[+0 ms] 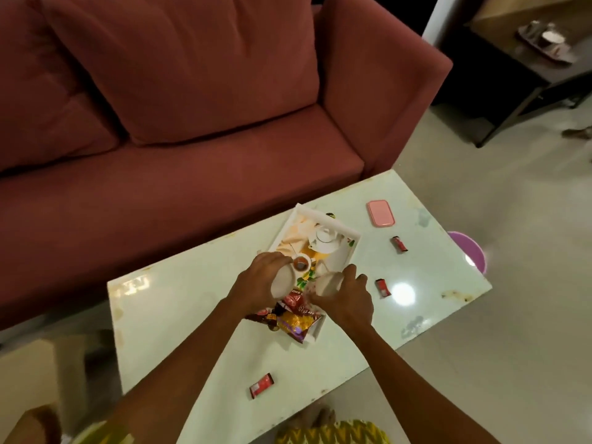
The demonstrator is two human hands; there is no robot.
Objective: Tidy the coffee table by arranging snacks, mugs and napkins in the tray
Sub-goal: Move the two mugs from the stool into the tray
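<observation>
Left grip (261, 278) clasping white mug (282, 283), right grip (346, 299) clasping other mug (326, 283), hovering over tray (322, 218) middle, seemingly because snack packets (296, 320) filling near end.

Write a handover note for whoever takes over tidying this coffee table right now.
Left hand grips a white mug; right hand grips a second white mug, both over the tray.
Done: snack packets lie in the tray's near end.
Left: set both mugs in the tray, then collect three loose red snacks from the table. No napkins in view.
</observation>
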